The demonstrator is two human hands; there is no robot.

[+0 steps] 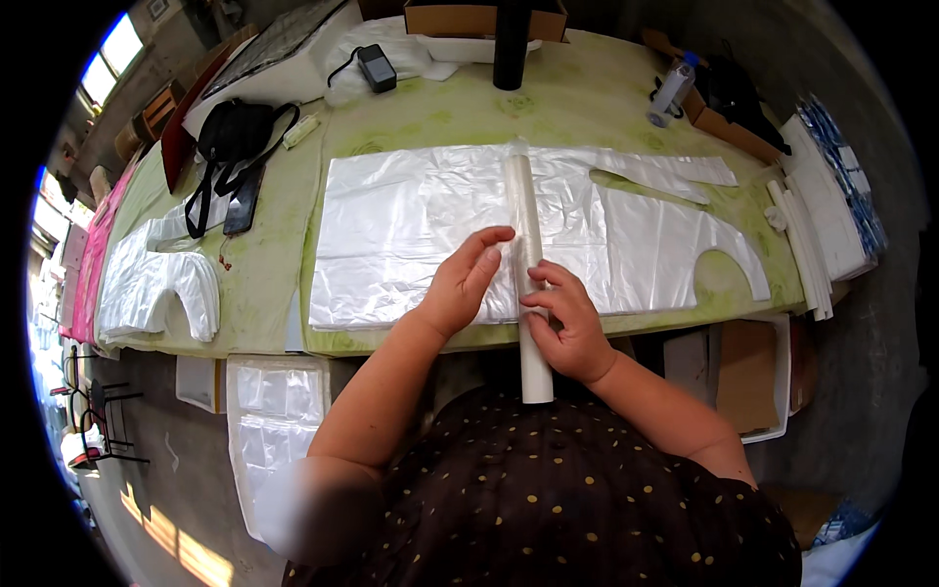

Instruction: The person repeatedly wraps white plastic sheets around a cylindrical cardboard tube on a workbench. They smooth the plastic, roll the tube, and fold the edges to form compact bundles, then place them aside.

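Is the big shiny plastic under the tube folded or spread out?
Spread out: the plastic lies wide and flat on the table, under the tube.

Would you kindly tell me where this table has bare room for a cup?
Bare green cloth shows between the black cylinder and bottle, and between the smaller plastic sheets and the larger sheets. It's crowded around the black pouch and roll.

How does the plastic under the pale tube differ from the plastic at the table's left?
Size: the middle plastic looks much larger than the left plastic.
Load: the pale tube lies across the middle plastic; the left plastic bears no tube.
Handling: the left hand and right hand are at the middle plastic, while the left plastic is away from both.
Shared: both are whitish and shiny, with an arched cutout.
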